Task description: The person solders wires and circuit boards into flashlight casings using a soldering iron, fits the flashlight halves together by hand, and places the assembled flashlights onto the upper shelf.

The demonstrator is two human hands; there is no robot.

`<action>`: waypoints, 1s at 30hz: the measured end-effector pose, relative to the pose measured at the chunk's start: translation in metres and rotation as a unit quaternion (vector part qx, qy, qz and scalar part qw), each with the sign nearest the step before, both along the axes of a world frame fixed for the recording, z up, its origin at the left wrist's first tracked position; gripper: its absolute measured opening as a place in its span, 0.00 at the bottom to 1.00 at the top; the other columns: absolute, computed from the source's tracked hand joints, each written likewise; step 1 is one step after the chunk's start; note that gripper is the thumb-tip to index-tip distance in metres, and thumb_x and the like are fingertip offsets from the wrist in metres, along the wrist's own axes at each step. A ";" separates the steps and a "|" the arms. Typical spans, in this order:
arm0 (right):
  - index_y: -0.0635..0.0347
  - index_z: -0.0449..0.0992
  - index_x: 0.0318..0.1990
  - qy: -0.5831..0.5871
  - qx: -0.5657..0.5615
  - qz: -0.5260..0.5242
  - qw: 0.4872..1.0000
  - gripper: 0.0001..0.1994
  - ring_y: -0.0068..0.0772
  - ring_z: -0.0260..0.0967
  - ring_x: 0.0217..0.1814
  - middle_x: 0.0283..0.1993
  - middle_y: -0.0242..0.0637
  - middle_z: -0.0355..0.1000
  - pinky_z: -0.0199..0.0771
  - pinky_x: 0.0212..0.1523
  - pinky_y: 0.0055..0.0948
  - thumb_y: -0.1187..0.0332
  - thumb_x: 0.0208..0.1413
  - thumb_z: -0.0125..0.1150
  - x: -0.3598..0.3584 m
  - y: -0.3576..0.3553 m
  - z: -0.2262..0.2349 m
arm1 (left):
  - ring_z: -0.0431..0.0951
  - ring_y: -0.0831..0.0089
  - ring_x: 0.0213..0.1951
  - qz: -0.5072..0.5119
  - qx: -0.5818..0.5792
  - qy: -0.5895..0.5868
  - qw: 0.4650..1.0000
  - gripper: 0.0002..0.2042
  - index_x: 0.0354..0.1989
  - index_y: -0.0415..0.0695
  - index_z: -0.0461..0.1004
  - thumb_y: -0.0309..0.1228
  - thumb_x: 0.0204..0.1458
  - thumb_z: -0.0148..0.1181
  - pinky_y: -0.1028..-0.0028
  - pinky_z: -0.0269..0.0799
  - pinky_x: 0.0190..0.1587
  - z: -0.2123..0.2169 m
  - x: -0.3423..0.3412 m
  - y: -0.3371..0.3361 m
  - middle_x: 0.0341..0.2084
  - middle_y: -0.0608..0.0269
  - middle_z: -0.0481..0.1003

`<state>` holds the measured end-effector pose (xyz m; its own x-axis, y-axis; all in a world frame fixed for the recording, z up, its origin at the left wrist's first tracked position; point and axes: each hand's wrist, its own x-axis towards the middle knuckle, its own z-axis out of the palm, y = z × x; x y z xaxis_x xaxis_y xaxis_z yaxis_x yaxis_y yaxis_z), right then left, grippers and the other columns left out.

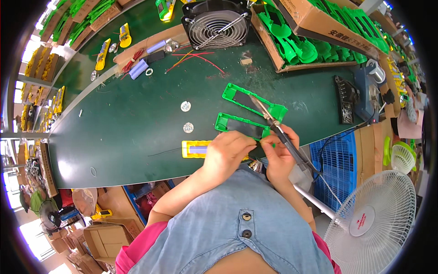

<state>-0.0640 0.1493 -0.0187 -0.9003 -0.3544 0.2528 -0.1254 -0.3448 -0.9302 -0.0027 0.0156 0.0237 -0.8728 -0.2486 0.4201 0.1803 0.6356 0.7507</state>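
My left hand [228,150] is closed in a pinch above a yellow plastic housing [184,150] near the table's front edge. A purple cylindrical battery cell [199,150] lies in that housing, partly covered by the hand. My right hand [279,155] is close beside it, holding a soldering iron [286,140] whose tip points away over the table. Its thumb and finger also pinch close to my left fingertips; what is between them is too small to make out. Just beyond the hands lie two green plastic housings, a nearer one [221,122] and a farther one [227,91].
A black metal-grilled fan [216,32] stands at the back, beside a cardboard box [292,68] of green parts. Two round silvery discs, one [185,106] behind another [188,128], lie mid-table. A soldering station [367,98] and solder spool [376,72] stand right; a white fan [365,223] is lower right.
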 end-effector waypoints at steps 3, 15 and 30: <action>0.65 0.57 0.51 -0.016 0.001 0.014 1.000 0.23 0.29 0.70 0.38 0.34 0.41 0.73 0.59 0.52 0.29 0.82 0.46 0.57 0.005 0.008 0.001 | 0.74 0.66 0.27 0.042 0.002 -0.023 0.999 0.04 0.24 0.40 0.73 0.22 0.38 0.61 0.72 0.68 0.29 -0.009 0.010 -0.015 0.22 0.61 0.73; 0.67 0.68 0.42 -0.050 0.043 -0.073 0.995 0.12 0.29 0.72 0.34 0.37 0.41 0.71 0.74 0.40 0.32 0.80 0.47 0.56 0.032 0.045 -0.014 | 0.76 0.67 0.27 0.029 -0.069 -0.158 0.985 0.03 0.23 0.38 0.73 0.21 0.39 0.59 0.74 0.73 0.29 -0.009 0.021 -0.032 0.30 0.60 0.73; 0.68 0.69 0.41 -0.108 0.024 -0.041 0.993 0.12 0.29 0.71 0.30 0.39 0.42 0.69 0.75 0.29 0.24 0.81 0.47 0.57 0.038 0.034 -0.024 | 0.75 0.63 0.28 0.002 -0.073 -0.219 0.973 0.04 0.22 0.38 0.69 0.19 0.38 0.58 0.71 0.73 0.30 -0.006 0.021 -0.040 0.29 0.59 0.73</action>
